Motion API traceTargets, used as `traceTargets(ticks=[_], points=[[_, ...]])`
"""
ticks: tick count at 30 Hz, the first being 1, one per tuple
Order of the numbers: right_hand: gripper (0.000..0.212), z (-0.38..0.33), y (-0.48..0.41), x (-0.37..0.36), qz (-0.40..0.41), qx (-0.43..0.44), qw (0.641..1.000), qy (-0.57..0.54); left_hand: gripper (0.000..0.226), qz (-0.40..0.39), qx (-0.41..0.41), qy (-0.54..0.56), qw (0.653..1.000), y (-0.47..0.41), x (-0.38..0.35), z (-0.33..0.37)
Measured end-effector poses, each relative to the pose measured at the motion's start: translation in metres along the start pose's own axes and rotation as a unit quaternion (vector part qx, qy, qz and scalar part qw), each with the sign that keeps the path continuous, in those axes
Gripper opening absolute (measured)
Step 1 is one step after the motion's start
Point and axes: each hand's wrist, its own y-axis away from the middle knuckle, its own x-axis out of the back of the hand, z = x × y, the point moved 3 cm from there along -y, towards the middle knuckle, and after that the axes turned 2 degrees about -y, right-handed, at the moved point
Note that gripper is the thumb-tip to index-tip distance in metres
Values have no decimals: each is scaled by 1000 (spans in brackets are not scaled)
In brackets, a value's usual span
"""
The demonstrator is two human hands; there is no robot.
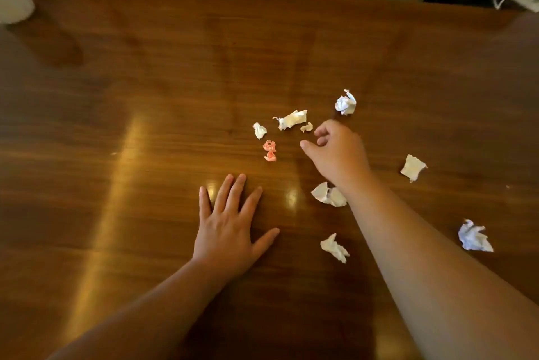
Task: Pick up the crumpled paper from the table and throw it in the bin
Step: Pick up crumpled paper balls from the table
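We see paper scraps (292, 119) scattered on the table (145, 97). The left hand (227, 228) lies flat, fingers spread. The right hand (335, 149) hovers just beside a tiny scrap (306, 127), fingers loosely curled, seemingly holding nothing.

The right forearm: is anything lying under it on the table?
Yes. A crumpled white paper sticks out from beneath the right forearm, resting on the wooden table. Its right-hand part is covered by the arm, so its full shape cannot be seen.
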Motion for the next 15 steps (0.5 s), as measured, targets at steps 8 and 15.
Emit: traceTargets(ticks=[8, 15], points=[[28, -16, -37, -20, 66, 16, 989, 129, 76, 44, -11, 9, 999, 1, -2, -4], [11, -14, -35, -16, 46, 49, 996, 63, 74, 54, -15, 23, 998, 3, 1, -4]])
